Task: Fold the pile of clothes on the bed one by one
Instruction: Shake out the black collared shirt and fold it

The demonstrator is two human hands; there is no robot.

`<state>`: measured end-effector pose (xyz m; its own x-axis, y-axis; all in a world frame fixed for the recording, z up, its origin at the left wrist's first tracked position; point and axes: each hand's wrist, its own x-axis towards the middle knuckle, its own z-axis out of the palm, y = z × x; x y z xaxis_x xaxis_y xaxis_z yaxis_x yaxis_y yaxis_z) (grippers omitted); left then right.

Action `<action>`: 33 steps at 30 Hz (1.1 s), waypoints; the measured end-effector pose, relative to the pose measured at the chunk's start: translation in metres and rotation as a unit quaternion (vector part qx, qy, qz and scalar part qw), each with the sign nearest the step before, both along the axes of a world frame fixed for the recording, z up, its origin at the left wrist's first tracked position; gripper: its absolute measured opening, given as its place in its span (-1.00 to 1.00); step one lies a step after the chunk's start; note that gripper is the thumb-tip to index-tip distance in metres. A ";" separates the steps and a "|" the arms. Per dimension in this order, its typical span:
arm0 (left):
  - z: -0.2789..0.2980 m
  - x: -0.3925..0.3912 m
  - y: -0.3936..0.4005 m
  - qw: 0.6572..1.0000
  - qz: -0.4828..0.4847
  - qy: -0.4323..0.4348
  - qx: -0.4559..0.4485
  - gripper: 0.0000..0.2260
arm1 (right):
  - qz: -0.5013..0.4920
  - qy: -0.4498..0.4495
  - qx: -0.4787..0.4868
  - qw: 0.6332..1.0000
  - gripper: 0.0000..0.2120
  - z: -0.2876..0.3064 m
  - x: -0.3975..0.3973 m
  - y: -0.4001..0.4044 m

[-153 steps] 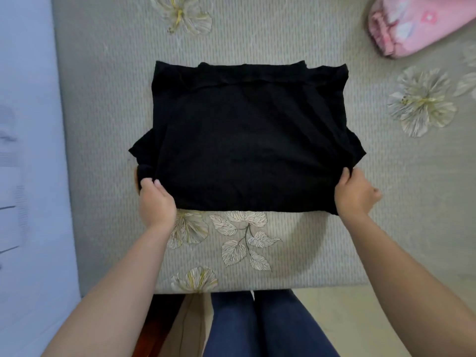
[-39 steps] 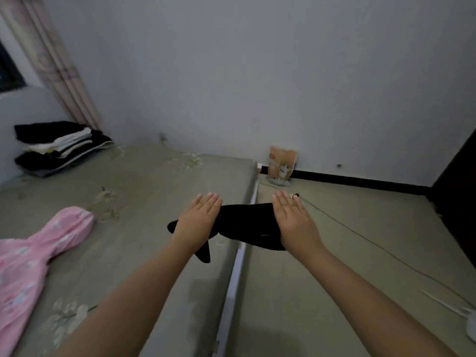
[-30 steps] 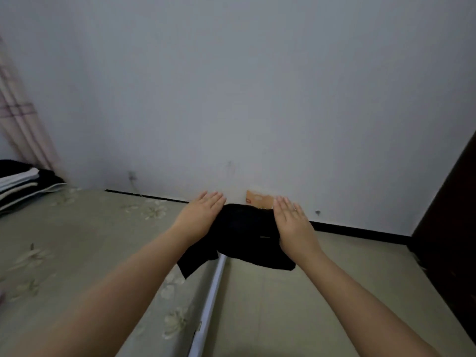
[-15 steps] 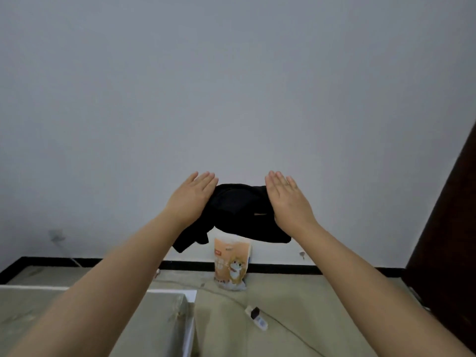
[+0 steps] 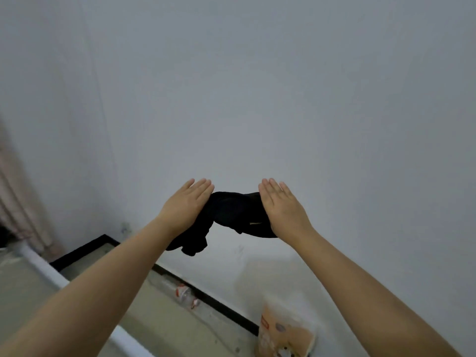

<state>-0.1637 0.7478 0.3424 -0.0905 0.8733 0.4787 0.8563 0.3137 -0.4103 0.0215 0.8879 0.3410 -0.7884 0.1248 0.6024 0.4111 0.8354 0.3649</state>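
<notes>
A folded black garment (image 5: 233,213) hangs in the air in front of the white wall, held between my two hands. My left hand (image 5: 186,204) presses its left end with flat fingers, and a loose flap droops below that hand. My right hand (image 5: 282,206) presses the right end, fingers straight and together. The thumbs and undersides of both hands are hidden by the cloth. Only the corner of the bed (image 5: 28,279) shows at the lower left.
A white bed rail (image 5: 49,271) crosses the lower left. On the floor by the black skirting lie a plastic bottle (image 5: 184,295) and an orange-and-white bag (image 5: 286,331). A curtain (image 5: 15,197) hangs at the far left.
The black garment went from lying half-folded on the bed to being lifted between both hands. Over the last second my view swung away from the bed towards the wall, hands still carrying it.
</notes>
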 end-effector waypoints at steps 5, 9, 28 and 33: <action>0.005 -0.108 0.029 0.995 0.056 0.078 0.037 -0.57 | 0.087 0.013 0.029 0.996 -0.43 -0.005 -0.138 0.061; 0.002 -0.204 0.054 0.991 0.112 0.066 0.010 -0.53 | 0.134 -0.002 0.035 0.990 -0.42 -0.005 -0.256 0.101; -0.050 -0.505 -0.045 0.829 0.533 -0.153 -0.066 -0.53 | 0.455 -0.154 -0.069 0.875 -0.39 -0.046 -0.698 0.046; -0.047 -0.586 -0.086 0.774 0.615 -0.142 -0.053 -0.50 | 0.536 -0.173 -0.039 0.825 -0.42 -0.050 -0.828 0.001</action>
